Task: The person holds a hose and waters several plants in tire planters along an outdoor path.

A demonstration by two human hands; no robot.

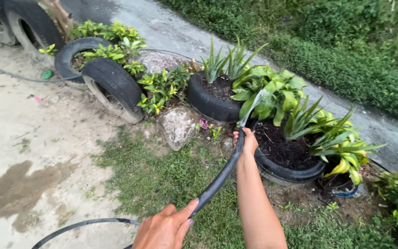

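Gripping the black hose near its nozzle end, the right hand is closed at the tyre planter's near rim. Left hand loosely clasps the hose lower down, over the grass; water sprays onto the leafy plant.

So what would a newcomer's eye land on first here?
Probably the black hose, gripped near its tip by the right hand and lower down by the left hand, with water spraying from it onto the leafy plants at centre. Next, the row of tyre planters running from upper left to lower right, between the bare ground and a paved path.
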